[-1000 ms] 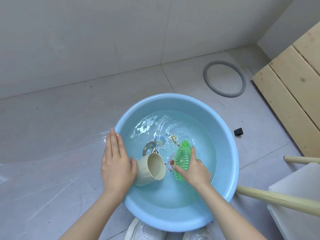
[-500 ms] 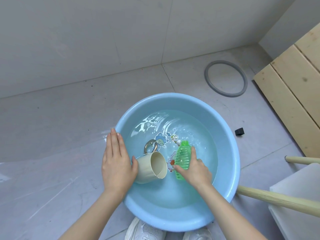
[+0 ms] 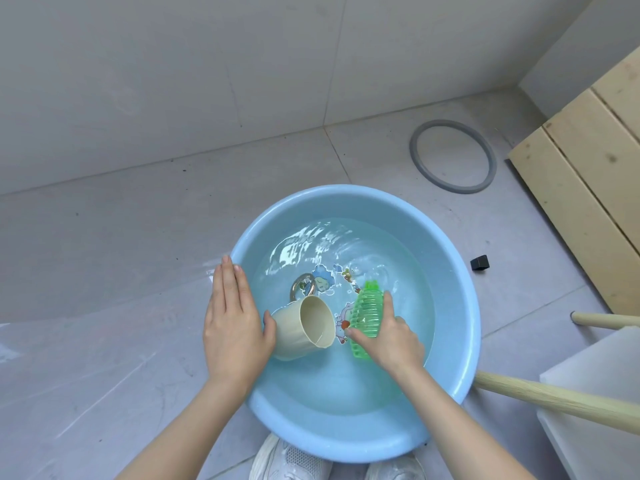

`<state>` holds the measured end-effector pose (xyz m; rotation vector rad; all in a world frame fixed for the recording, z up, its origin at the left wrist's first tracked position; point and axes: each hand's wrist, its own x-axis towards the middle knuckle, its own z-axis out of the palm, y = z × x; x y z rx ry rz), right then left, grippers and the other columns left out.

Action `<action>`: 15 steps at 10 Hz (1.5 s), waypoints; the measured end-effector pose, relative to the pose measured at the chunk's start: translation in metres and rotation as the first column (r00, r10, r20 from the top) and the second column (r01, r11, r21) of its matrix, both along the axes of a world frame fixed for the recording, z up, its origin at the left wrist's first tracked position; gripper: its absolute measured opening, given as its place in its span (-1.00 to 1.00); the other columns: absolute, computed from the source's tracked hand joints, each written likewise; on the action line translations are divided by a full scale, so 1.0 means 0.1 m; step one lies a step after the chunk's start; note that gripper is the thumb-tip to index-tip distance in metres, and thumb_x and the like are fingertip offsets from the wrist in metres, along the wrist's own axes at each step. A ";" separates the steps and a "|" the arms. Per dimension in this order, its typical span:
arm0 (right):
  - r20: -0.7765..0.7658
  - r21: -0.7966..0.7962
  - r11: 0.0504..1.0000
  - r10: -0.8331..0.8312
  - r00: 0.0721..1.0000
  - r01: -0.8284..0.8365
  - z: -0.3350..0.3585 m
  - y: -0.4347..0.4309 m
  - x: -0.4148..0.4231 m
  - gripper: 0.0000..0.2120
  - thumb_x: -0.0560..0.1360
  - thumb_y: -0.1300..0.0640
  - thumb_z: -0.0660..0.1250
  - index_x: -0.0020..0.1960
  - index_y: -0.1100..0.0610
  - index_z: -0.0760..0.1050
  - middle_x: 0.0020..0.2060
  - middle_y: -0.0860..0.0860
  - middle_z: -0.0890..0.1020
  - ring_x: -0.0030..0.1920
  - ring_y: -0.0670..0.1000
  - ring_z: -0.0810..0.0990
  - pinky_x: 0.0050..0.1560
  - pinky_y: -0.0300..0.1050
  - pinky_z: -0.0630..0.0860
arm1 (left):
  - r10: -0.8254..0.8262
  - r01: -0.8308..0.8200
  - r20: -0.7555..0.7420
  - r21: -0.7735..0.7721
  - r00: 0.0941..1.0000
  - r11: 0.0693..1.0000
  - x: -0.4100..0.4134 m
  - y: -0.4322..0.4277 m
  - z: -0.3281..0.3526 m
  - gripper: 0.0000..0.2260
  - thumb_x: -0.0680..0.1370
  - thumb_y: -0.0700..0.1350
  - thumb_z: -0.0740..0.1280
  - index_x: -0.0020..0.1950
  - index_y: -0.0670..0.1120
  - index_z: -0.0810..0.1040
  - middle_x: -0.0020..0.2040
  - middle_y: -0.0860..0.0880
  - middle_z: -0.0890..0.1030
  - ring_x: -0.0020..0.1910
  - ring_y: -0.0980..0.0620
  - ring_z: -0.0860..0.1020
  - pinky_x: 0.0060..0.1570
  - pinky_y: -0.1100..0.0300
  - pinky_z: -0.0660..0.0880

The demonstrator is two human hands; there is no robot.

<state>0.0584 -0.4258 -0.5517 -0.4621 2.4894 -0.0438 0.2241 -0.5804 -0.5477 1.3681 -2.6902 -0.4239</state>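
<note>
The right grip (image 3: pixel 391 337) is curled round the lower half of the bottle (image 3: pixel 367 311), thumb on its left flank and fingers wrapped over the right, at the centre of the frame. The left grip (image 3: pixel 232 323) lies flat with fingers straight and together, over the left rim of the basin (image 3: pixel 349 195); only its thumb touches the base of the cup (image 3: pixel 301 329).

The bottle is green, ribbed, thin plastic, so probably light, wet and slippery, and its walls would likely give under a hard squeeze. The ribs offer purchase, so mid-body looks the best place to hold it. It lies low in the water (image 3: pixel 401 271). Its long axis runs from lower centre up the frame, leaning slightly right, and the cap points to the top of the frame.

The cup looks like stiff, light plastic. It lies on its side, mouth open toward the bottle, axis running left to right. A metal ring (image 3: pixel 303 287) lies just above it
</note>
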 end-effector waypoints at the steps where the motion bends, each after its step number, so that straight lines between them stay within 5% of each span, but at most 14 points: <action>1: 0.000 0.005 1.000 0.003 1.000 -0.003 0.00 -0.01 0.00 -0.02 0.40 -0.40 0.25 0.55 -0.05 -0.22 0.24 0.10 0.48 0.22 0.15 0.52 0.04 -0.04 0.45 | 0.000 0.000 -0.002 -0.001 1.000 1.000 0.00 0.00 0.00 -0.22 0.35 -0.14 0.45 0.47 -0.35 0.21 0.51 -0.26 0.18 0.47 -0.22 0.22 0.19 -0.11 0.45; 15: 0.010 0.012 1.000 0.007 1.000 -0.007 0.02 -0.03 0.00 -0.04 0.40 -0.39 0.26 0.55 -0.08 -0.22 0.26 0.10 0.46 0.23 0.16 0.50 0.06 -0.04 0.44 | 0.002 -0.002 -0.006 0.005 1.000 1.000 0.00 0.00 -0.01 -0.23 0.36 -0.13 0.44 0.47 -0.35 0.19 0.52 -0.25 0.16 0.48 -0.21 0.18 0.21 -0.11 0.43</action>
